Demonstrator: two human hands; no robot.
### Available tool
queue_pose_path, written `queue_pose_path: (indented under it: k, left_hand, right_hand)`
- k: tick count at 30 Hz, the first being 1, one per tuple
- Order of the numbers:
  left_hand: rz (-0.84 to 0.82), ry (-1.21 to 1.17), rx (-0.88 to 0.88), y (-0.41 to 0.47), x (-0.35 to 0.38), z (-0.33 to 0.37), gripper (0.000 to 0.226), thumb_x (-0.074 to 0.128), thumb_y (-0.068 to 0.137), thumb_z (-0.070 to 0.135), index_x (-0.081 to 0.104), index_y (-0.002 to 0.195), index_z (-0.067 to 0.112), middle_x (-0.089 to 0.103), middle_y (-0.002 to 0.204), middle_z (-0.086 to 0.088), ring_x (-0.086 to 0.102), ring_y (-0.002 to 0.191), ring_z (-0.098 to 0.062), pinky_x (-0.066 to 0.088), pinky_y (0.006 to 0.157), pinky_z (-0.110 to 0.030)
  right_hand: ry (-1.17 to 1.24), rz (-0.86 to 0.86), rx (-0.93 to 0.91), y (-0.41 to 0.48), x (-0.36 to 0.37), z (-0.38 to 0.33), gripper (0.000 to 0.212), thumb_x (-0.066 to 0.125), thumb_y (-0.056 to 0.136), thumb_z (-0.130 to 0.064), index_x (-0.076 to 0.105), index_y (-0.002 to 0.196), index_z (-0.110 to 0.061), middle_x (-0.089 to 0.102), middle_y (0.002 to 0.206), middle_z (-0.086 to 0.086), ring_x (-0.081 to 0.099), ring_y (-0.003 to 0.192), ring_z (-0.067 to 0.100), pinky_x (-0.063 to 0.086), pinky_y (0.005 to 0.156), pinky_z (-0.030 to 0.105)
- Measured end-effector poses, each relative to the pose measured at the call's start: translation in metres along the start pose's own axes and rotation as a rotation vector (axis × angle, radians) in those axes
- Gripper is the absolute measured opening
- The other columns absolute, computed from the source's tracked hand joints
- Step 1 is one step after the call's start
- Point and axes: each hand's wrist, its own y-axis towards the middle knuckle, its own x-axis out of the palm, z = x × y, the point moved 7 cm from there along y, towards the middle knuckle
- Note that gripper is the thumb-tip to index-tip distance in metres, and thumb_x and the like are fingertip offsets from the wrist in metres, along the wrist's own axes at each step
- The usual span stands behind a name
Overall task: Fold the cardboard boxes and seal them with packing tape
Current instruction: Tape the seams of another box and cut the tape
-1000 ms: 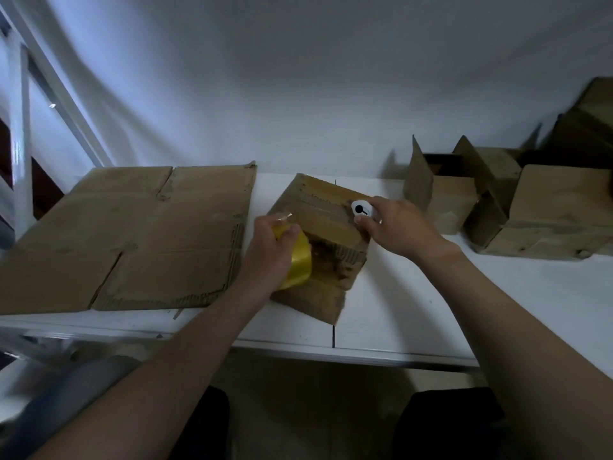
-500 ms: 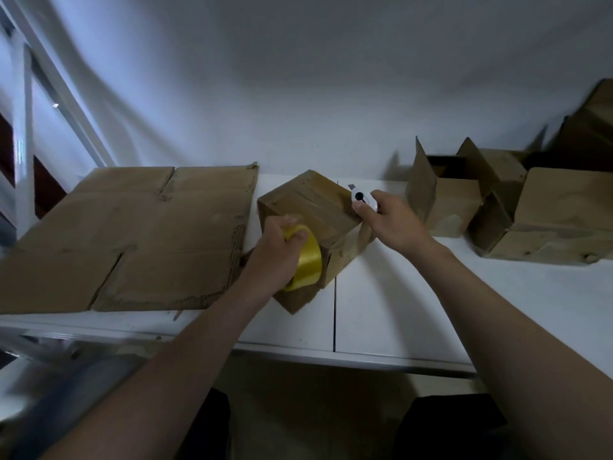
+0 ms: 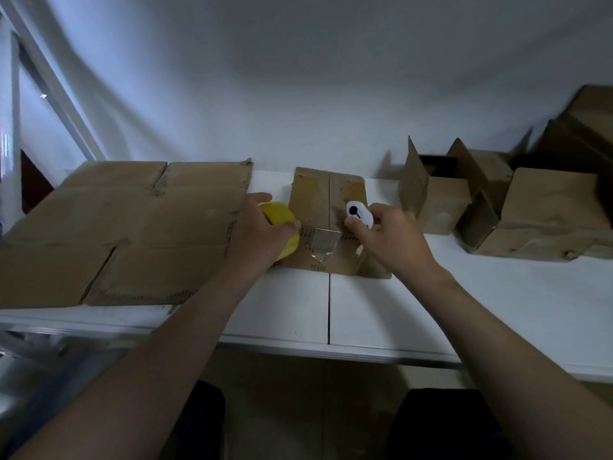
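A small folded cardboard box (image 3: 315, 200) stands on the white table (image 3: 365, 310) with its two top flaps meeting at a centre seam. My left hand (image 3: 258, 237) grips a yellow roll of packing tape (image 3: 282, 217) at the box's left edge. A short clear strip of tape (image 3: 323, 242) runs from the roll across the flaps. My right hand (image 3: 388, 240) holds a small white cutter (image 3: 358, 212) over the right flap, fingers curled round it.
A large flattened cardboard sheet (image 3: 132, 227) lies at the left of the table. Several assembled and half-open boxes (image 3: 491, 207) stand at the back right against the white wall. A metal frame rises at the far left.
The box has turned from standing tilted on a corner to lying square with its flaps up. My left hand with the roll moved to its left edge and a tape strip now crosses the top.
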Motion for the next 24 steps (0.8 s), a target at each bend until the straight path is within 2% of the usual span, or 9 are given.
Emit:
queue_pose_path:
  k: [3,8,10,12,14,17,20,22,24]
  left_hand:
    - [-0.014,0.096,0.017,0.007,-0.003,0.001,0.061,0.079,0.084,0.028,0.042,0.132,0.03,0.048,0.118,0.002,0.053,0.108,-0.025,0.052,0.088,-0.041]
    - [-0.017,0.09,-0.005,0.012,-0.005,-0.001,0.061,0.074,0.09,0.02,0.039,0.141,0.025,0.043,0.125,-0.003,0.048,0.105,-0.022,0.038,0.059,-0.023]
    - [-0.005,0.098,-0.011,0.012,-0.005,0.0,0.062,0.074,0.09,0.02,0.04,0.141,0.023,0.042,0.123,-0.003,0.046,0.103,-0.021,0.037,0.06,-0.025]
    - [-0.002,0.138,-0.023,0.009,-0.004,-0.001,0.062,0.076,0.089,0.023,0.041,0.14,0.023,0.041,0.12,-0.001,0.046,0.104,-0.022,0.041,0.071,-0.03]
    - [-0.005,0.16,-0.032,0.007,-0.003,-0.004,0.063,0.078,0.087,0.026,0.043,0.139,0.023,0.042,0.12,0.0,0.048,0.11,-0.024,0.04,0.08,-0.034]
    - [-0.008,0.159,-0.025,0.002,-0.002,0.001,0.062,0.076,0.088,0.026,0.042,0.14,0.024,0.041,0.122,0.001,0.046,0.107,-0.021,0.039,0.078,-0.032]
    - [-0.011,0.199,0.002,-0.004,-0.005,0.009,0.061,0.073,0.091,0.027,0.039,0.142,0.024,0.042,0.122,0.0,0.045,0.102,-0.02,0.037,0.063,-0.027]
    - [0.008,0.182,0.033,-0.008,-0.012,0.015,0.059,0.072,0.092,0.027,0.04,0.141,0.023,0.047,0.125,-0.002,0.049,0.102,-0.021,0.041,0.067,-0.029]
    - [0.025,0.168,0.067,-0.012,-0.019,0.023,0.054,0.071,0.092,0.029,0.044,0.139,0.025,0.053,0.124,-0.003,0.053,0.101,-0.022,0.045,0.075,-0.032]
  right_hand:
    - [0.006,-0.043,-0.018,-0.002,0.01,0.0,0.031,0.068,0.092,-0.046,0.063,0.078,-0.018,0.057,0.065,-0.002,0.054,0.064,0.018,0.034,0.054,0.03]
    - [0.129,-0.059,0.036,0.008,-0.002,0.01,0.023,0.068,0.093,-0.044,0.066,0.087,-0.022,0.064,0.074,-0.002,0.06,0.066,0.015,0.043,0.055,0.027]
    - [0.063,-0.009,0.091,0.013,-0.012,0.027,0.026,0.059,0.099,-0.044,0.066,0.095,-0.019,0.066,0.08,0.0,0.062,0.071,0.018,0.048,0.06,0.03]
    - [-0.105,-0.039,0.177,0.015,-0.014,0.052,0.031,0.052,0.101,-0.042,0.063,0.09,-0.015,0.064,0.083,0.003,0.062,0.078,0.022,0.051,0.07,0.035]
    - [-0.239,-0.172,0.258,0.013,-0.004,0.076,0.039,0.047,0.103,-0.042,0.057,0.077,-0.015,0.059,0.079,0.003,0.059,0.084,0.027,0.046,0.083,0.04]
    - [-0.402,-0.36,0.321,0.013,0.018,0.106,0.047,0.042,0.102,-0.054,0.058,0.074,-0.02,0.055,0.081,-0.001,0.053,0.097,0.025,0.028,0.106,0.05]
    - [-0.441,-0.407,0.381,0.013,0.027,0.131,0.047,0.052,0.093,-0.065,0.063,0.083,-0.02,0.059,0.095,0.003,0.051,0.104,0.025,0.027,0.097,0.046]
    - [-0.438,-0.39,0.405,0.013,0.023,0.138,0.047,0.059,0.088,-0.067,0.065,0.087,-0.02,0.061,0.103,0.006,0.052,0.111,0.03,0.026,0.091,0.042]
    - [-0.397,-0.381,0.404,0.014,0.018,0.134,0.047,0.064,0.087,-0.062,0.068,0.104,-0.018,0.062,0.117,0.009,0.051,0.119,0.031,0.029,0.097,0.043]
